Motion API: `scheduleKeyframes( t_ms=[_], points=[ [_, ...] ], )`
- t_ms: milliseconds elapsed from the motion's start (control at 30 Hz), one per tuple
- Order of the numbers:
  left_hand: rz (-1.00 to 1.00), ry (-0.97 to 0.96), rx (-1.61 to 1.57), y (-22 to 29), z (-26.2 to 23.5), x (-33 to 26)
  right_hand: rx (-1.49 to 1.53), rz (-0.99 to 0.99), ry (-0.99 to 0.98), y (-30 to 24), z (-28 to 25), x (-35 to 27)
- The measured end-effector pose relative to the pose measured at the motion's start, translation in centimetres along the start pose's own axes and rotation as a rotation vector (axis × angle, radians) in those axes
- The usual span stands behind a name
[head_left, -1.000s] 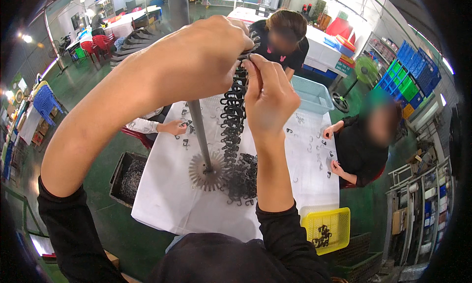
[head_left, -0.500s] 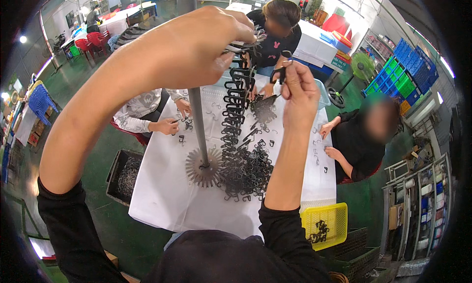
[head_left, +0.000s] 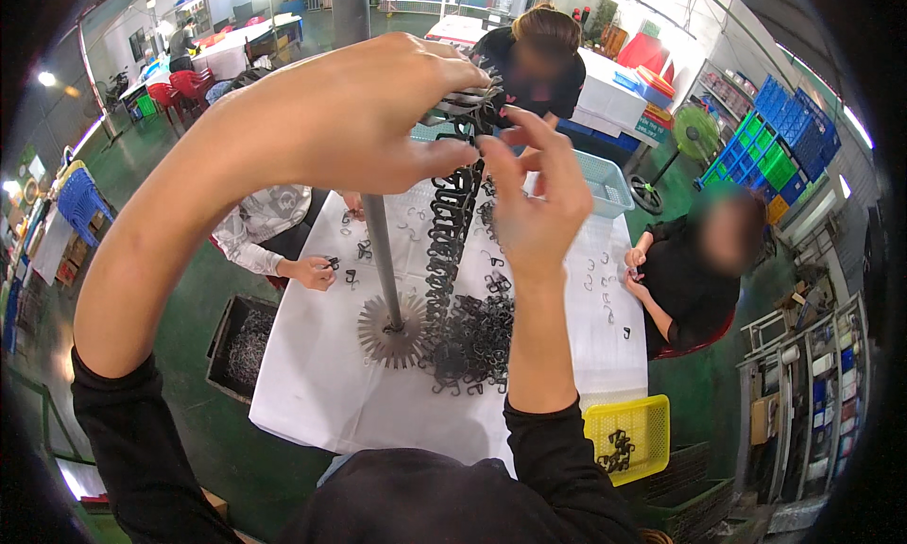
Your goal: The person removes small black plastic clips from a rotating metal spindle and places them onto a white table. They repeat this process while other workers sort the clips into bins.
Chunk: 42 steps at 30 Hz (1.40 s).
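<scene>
My left hand (head_left: 402, 114) is raised, its fingers curled over the edge of a slotted metal disc (head_left: 477, 98) near the grey pole. Close by, my right hand (head_left: 546, 199) meets the disc's edge with thumb and forefinger bent around a small black hook (head_left: 487, 119), mostly hidden by the fingers. Below both hands hangs a long column of black hooks (head_left: 449, 228). Lower on the pole (head_left: 380, 237) sits another slotted disc (head_left: 391, 329), its slots bare on the near side. A heap of black hooks (head_left: 472, 341) lies beside it on the white-covered table (head_left: 321, 383).
A yellow basket (head_left: 652, 412) with some hooks stands at the near right. On the floor at left is a dark crate (head_left: 222, 360) of metal pieces. Co-workers sit left and right, another stands across. A pale blue basket (head_left: 614, 180) stands at the far right corner.
My right hand has moved left with the black hook, up against the disc by my left hand. My left hand has shifted slightly, its thumb now stretched toward the right hand.
</scene>
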<state>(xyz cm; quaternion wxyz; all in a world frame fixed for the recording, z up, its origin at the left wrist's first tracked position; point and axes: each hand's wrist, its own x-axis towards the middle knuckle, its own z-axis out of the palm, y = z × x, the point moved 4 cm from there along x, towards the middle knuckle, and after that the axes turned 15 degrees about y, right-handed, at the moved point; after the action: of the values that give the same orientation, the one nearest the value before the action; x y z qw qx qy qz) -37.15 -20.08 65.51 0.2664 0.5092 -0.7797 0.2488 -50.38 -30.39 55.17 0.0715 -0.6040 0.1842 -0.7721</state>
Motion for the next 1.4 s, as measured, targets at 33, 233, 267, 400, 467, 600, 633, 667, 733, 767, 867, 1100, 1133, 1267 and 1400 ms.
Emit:
scheduleKeyframes(
  t_ms=[33, 233, 267, 400, 467, 600, 633, 667, 733, 767, 867, 1100, 1133, 1267, 1400],
  points=[
    [-0.025, -0.03, 0.008, -0.1, 0.4, 0.4, -0.048, -0.102, 0.01, -1.2, 0.8, 0.1],
    [0.06, 0.087, 0.048, 0.2, 1.3, 0.9, 0.306, 0.381, -0.075, -0.1, 1.6, 0.5],
    [0.034, 0.067, 0.066, -0.1, 1.5, 0.8, 0.582, 0.7, -0.2, 0.9, 1.3, 0.0],
    [0.034, 0.036, 0.038, -1.0, 1.1, 0.3, 0.575, 0.808, -0.197, 5.8, -2.0, 1.7],
    [0.083, 0.048, -0.014, -1.3, 0.5, 0.1, 0.49, 0.726, -0.238, 9.1, -3.4, 3.0],
    [0.137, 0.006, -0.118, -1.7, -0.3, -0.2, 0.196, 0.71, -0.356, 15.3, -4.0, 2.8],
    [0.125, -0.013, -0.134, -1.7, -0.4, -0.2, -0.102, 0.548, -0.438, 15.9, -4.2, 2.7],
    [0.1, -0.047, -0.137, -1.7, -0.4, -0.2, -0.402, 0.382, -0.509, 15.9, -4.1, 2.4],
    [0.09, -0.059, -0.112, -1.3, -0.6, -0.2, -0.805, 0.124, -0.472, 14.4, -4.1, 1.9],
    [0.055, -0.078, -0.081, -1.2, -0.6, -0.2, -0.551, 0.125, -0.329, 12.6, -3.6, 1.9],
    [0.02, -0.049, 0.033, -0.4, -0.4, 0.1, -0.052, 0.14, -0.035, 6.5, -2.0, 1.1],
    [0.032, 0.013, 0.129, 0.7, 0.8, 1.0, -0.134, -0.316, 0.068, -1.9, 1.9, 0.2],
    [0.014, 0.011, 0.123, 0.6, 0.9, 1.0, 0.028, -0.238, 0.075, -1.7, 1.8, 0.5],
    [0.012, 0.037, 0.065, -0.4, 0.7, 0.5, 0.698, 0.854, -0.176, 3.4, 0.0, 0.2],
    [0.067, 0.064, -0.005, -1.9, -0.1, -0.4, 0.375, 0.669, -0.293, 9.0, -5.6, 3.0]
  ],
)
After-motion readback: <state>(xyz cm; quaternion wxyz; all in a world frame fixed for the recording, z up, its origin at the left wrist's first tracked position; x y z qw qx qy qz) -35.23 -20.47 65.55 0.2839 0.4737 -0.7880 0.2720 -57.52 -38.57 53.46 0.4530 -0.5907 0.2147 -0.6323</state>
